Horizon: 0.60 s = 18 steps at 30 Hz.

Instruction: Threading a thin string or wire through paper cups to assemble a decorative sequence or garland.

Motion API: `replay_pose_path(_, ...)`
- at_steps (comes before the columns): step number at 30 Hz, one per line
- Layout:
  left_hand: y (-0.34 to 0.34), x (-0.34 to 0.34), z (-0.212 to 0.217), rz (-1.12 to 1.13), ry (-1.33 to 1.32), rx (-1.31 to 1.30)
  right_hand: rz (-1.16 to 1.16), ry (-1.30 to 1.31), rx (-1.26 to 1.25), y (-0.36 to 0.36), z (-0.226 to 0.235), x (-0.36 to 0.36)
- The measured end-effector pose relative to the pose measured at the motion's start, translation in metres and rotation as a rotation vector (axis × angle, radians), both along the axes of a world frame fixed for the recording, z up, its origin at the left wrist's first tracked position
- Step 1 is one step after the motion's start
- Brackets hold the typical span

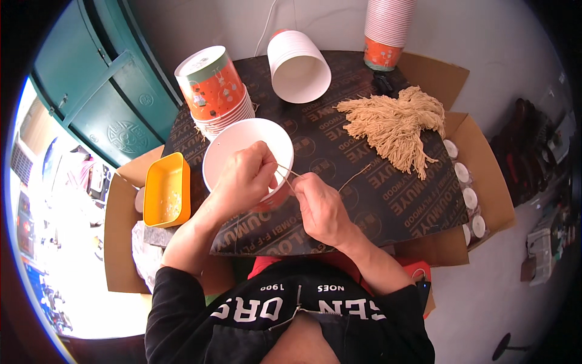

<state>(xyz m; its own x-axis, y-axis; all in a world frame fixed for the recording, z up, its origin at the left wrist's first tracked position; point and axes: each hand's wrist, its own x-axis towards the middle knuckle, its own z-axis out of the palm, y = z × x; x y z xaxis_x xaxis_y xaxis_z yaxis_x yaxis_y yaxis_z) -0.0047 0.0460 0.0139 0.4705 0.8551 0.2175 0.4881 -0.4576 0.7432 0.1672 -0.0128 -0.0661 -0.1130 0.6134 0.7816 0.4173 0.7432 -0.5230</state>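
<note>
string (354, 178) end vanishes between pinching hands (285, 188) over paper cup (242, 142).

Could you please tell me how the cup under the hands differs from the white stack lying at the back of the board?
The cup is single and stands with its mouth up; the white stack holds several nested cups and lies on its side, mouth toward the camera. Both hands, left hand and right hand, work a string at the cup's rim; nothing touches the stack. Both are white inside, with round mouths.
</note>
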Motion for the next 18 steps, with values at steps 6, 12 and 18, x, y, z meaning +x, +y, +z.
replay_pose_path(6, 0.003, 0.0, -0.004, -0.012, 0.06, 0.161, -0.077, 0.008, 0.041, 0.0, 0.001, 0.001)
replay_pose_path(12, -0.005, 0.001, -0.001, -0.05, 0.12, 0.331, -0.165, 0.057, 0.124, 0.002, 0.004, 0.0)
replay_pose_path(18, -0.011, 0.0, 0.004, -0.173, 0.154, 0.519, -0.112, 0.268, -0.068, -0.002, 0.002, -0.006)
